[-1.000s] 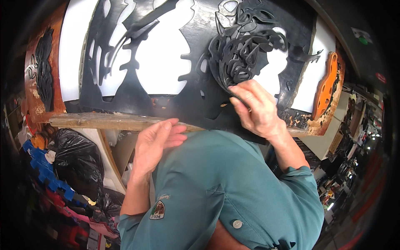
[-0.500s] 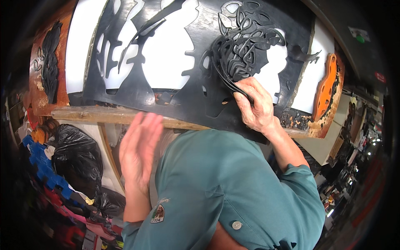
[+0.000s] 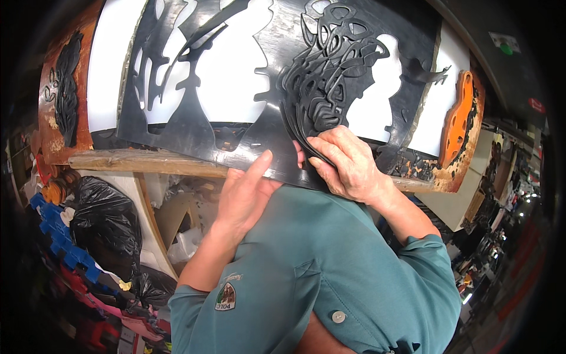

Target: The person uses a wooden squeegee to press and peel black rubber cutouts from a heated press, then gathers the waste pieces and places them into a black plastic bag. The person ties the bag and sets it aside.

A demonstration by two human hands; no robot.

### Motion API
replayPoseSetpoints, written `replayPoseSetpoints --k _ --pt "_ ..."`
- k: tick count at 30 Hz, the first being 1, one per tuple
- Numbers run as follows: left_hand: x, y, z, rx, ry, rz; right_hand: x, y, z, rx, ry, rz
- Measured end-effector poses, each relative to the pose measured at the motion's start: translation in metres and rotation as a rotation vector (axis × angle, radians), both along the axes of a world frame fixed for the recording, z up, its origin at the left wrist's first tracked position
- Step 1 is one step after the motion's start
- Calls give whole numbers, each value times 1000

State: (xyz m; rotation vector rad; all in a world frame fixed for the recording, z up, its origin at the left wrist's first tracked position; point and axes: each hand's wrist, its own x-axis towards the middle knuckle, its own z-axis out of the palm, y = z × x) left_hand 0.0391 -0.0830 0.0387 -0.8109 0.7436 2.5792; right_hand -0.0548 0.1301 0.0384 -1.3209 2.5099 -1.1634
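A large black rubber-like sheet (image 3: 193,125) with big cut-out openings lies across the bench, its near edge past the front. My left hand (image 3: 246,194) grips that edge, thumb on top and the other fingers underneath. Some fingertips show through a small hole in the sheet. On the sheet's right part rests a pile of looped black cut strips (image 3: 330,65), with long ends curving toward me. My right hand (image 3: 349,166) is closed in a pinch on those near ends, close to the sheet's edge.
White board (image 3: 227,71) shows through the openings. A wooden rail (image 3: 147,161) runs along the bench front. An orange perforated piece (image 3: 458,121) lies at the right, black scraps (image 3: 69,88) at the left. Below left hang black plastic bags (image 3: 109,218) and blue foam-like pieces (image 3: 56,230).
My left hand has moved right and up from beside the rail onto the sheet's edge. The strip pile and my right hand have shifted slightly left and toward me.
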Motion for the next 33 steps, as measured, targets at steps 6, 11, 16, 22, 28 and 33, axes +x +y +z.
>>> replayPoseSetpoints --k 6,11,16,22,28,33 --pt "-2 7 -5 87 -55 44 1 2 -6 -35 -69 -57" --pt "1 -6 -6 -64 -46 -134 -9 10 3 -99 -455 -206" --pt "-1 -39 40 -623 145 -859 -18 20 27 -427 -1071 -571" --pt "-38 -13 76 -880 485 -461 -28 5 39 -805 -1289 -458" --pt "-85 28 33 -1249 709 -208 -23 -17 37 -899 -1289 -487" --pt "-92 32 22 -1172 791 -160 -24 -21 31 -974 -1313 -416"
